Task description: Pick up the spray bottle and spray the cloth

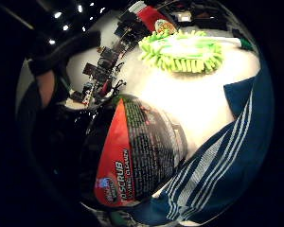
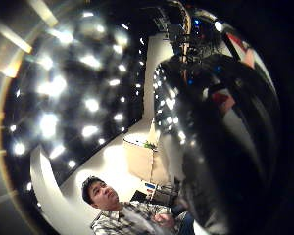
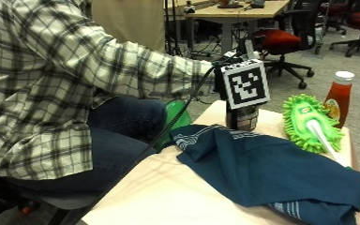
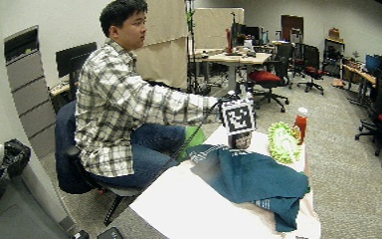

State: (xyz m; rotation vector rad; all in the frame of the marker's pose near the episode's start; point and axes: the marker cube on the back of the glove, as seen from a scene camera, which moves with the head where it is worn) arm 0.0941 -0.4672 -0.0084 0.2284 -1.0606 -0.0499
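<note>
Plainly we cannot tell our grip's [image 3: 230, 91] state beside the spray bottle [image 3: 243, 117] — rigid, slick plastic, best held at the neck — cloth [image 3: 273, 171] soft.

From here I see a dark teal-blue cloth with thin white stripes near its edges [image 3: 273, 171] on the pale cream surface [image 3: 168, 197], beside a lime-green shaggy duster mop head with a white handle [image 3: 311, 122] and a red sauce bottle with a white cap [image 3: 339, 96]. The dark spray bottle [image 1: 132, 156] wears a red and black label with white lettering. The person's sleeve [image 3: 136, 61] is white-and-grey plaid, above dark blue jeans [image 3: 114, 131].
</note>
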